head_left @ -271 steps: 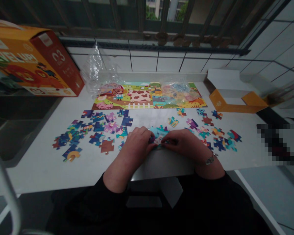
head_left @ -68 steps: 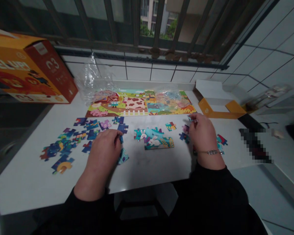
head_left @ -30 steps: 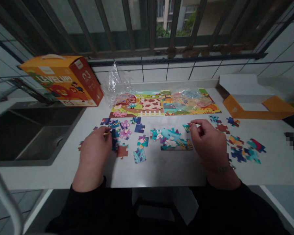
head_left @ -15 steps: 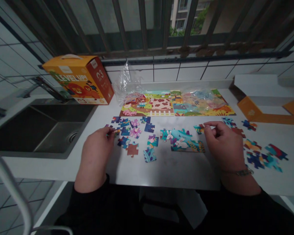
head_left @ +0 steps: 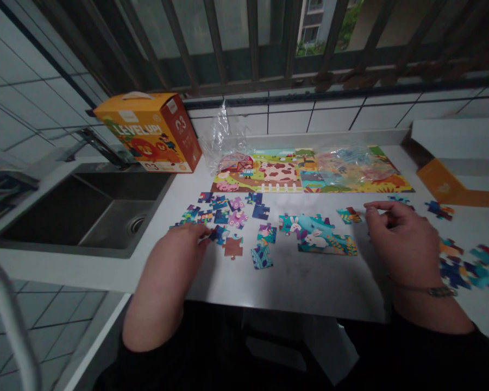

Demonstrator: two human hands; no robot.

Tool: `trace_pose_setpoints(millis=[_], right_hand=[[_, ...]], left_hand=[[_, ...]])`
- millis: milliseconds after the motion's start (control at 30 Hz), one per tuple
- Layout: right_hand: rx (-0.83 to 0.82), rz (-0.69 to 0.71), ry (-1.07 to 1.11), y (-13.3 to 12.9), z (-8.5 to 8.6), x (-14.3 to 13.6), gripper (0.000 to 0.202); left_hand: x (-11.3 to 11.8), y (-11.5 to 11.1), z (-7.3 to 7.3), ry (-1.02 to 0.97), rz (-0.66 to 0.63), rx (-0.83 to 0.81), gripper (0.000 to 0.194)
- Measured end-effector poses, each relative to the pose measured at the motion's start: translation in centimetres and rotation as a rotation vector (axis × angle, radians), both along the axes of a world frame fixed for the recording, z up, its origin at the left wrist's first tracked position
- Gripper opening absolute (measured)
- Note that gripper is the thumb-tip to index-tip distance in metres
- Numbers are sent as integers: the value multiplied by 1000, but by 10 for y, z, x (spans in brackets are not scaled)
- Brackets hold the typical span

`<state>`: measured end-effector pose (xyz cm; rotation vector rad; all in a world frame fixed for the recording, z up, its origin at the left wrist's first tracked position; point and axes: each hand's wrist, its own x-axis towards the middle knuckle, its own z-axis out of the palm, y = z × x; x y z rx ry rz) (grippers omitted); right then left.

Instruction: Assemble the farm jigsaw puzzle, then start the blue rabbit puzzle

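My left hand (head_left: 183, 252) is closed, its fingertips pinched at the edge of a dark blue puzzle piece (head_left: 219, 234). Around it lie several loose pieces, among them a brown one (head_left: 233, 247) and a pink-purple one (head_left: 238, 219). My right hand (head_left: 403, 239) hovers with thumb and index finger stretched loosely and the other fingers curled. Just left of those fingertips, slightly apart, lies a teal, orange and brown puzzle piece (head_left: 349, 215). Between my hands sits a joined puzzle section (head_left: 324, 234) with white rabbits. A leafy blue piece (head_left: 261, 257) lies nearer the front.
Farm and savanna picture sheets (head_left: 279, 172) lie at the back, partly under clear plastic (head_left: 344, 163). An orange puzzle box (head_left: 150, 133) stands beside the sink (head_left: 118, 212). An open orange-and-white box (head_left: 444, 182) is at right, with several pieces (head_left: 454, 271) before it.
My view has turned slightly left. My left hand has moved nearer and rightward, from the upper pieces to the dark blue one. My right hand has drawn slightly away from the teal-orange piece.
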<state>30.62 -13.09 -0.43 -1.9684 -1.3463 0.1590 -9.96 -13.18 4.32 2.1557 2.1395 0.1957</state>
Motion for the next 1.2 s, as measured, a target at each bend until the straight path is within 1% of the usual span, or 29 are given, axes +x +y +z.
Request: trace_pose_setpoints(millis=[33,67,133,167,233,300,367,467,600,667,733,833,967,1067,1200], right_hand=[[-1,4,-2,1,0,0,27],[0,3,-3,2,-1,0,27],[7,2,3,3,-3,1,29],[12,3,8,4,-3,1,31],[26,8,15,5,-5,2,33],[41,18,23,6,-7,3,35],[52,29,34,7,-10,5,35],[56,43,53,8,-11,6,34],[63,63,59,8,-10,5,34],[64,71,58,8,-10,4,35],[61,80,58,8,-11,4,34],[61,98,59,9,-13,5,33],[63,151,66,10,-15,4,31],[47,245,55,9,-13,1,30],[11,419,-3,8,-14,-4,29]], left_hand=[[16,2,-7,12,-110,-31,16],[33,3,-13,3,-190,-29,17],[69,5,-24,-15,-257,15,21],[86,5,-29,-11,-266,21,24],[112,4,-38,-16,-192,27,37],[127,3,-45,-26,-92,27,47],[131,3,-49,-28,-44,35,46],[121,6,-52,-25,-84,49,34],[98,16,-48,-93,-203,1,27],[90,21,-46,-141,-299,4,28],[88,24,-46,-163,-398,33,32],[96,22,-50,-172,-499,54,39],[116,16,-57,-206,-553,7,41],[126,15,-61,-235,-563,-8,42],[128,17,-64,-260,-561,-19,39]])
